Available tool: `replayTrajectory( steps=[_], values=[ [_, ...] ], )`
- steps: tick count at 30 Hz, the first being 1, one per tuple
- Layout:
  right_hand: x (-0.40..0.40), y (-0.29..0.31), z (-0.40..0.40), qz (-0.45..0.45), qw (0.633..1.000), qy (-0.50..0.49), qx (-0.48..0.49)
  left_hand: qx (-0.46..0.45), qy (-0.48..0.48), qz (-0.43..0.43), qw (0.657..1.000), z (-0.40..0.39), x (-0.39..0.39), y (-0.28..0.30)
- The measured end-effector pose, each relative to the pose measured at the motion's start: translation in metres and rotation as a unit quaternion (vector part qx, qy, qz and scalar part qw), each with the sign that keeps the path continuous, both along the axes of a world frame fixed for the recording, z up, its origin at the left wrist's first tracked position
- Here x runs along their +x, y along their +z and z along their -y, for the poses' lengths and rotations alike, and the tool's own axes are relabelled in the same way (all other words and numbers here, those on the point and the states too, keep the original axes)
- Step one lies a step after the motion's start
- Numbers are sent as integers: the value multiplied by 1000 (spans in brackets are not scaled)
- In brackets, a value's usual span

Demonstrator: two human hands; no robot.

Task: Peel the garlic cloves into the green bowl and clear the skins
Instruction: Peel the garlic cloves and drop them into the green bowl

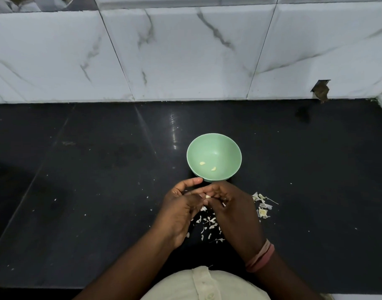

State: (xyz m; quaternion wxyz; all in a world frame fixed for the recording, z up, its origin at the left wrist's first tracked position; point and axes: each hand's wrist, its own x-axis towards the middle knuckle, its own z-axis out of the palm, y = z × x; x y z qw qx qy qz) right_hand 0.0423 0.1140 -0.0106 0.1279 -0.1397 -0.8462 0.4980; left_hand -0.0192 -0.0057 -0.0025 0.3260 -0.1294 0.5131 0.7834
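Note:
A green bowl (pixel 216 144) stands on the black counter just beyond my hands, with two peeled garlic cloves (pixel 202 163) lying inside. My left hand (pixel 181 211) and my right hand (pixel 231 208) meet just in front of the bowl, both pinching one small garlic clove (pixel 207 196) between their fingertips. Only a pale tip of that clove shows. Loose white skins (pixel 207 224) lie scattered on the counter under and between my hands. A second heap of skins and garlic scraps (pixel 262 205) lies to the right of my right hand.
The black counter (pixel 88 169) runs to a white marble-tiled wall (pixel 185 57) behind. A small dark hole (pixel 321 90) shows in the wall at the right. Tiny white flecks dot the counter.

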Motion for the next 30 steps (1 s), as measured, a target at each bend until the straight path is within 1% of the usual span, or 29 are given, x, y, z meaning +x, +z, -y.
replayTrajectory(
  steps=[2,4,8,10,14,18,21,25,28,30],
  values=[
    [1,3,-2,13,995,-31,-93,24,4,11,1000,0,1,0],
    [0,5,-6,16,986,-68,-155,30,13,18,999,-2,1,1],
    [-12,17,-19,-2,973,-114,-200,21,32,33,999,-4,0,2],
    [-22,22,-24,-5,977,-128,-173,4,33,34,999,-5,-1,2],
    [-44,22,-32,34,992,-125,-9,-21,26,35,999,-8,-2,3],
    [-56,22,-34,47,990,-109,70,-36,8,32,999,-9,0,2],
    [-52,26,-41,48,989,-129,59,-39,-2,40,998,-12,3,1],
    [-17,18,-65,49,980,-194,-18,-68,-22,46,996,-19,10,-5],
    [15,2,-76,92,968,-233,-32,-91,-43,32,994,-28,14,-12],
    [31,-8,-77,137,967,-216,-15,-105,-47,22,993,-36,18,-17]
  ],
)
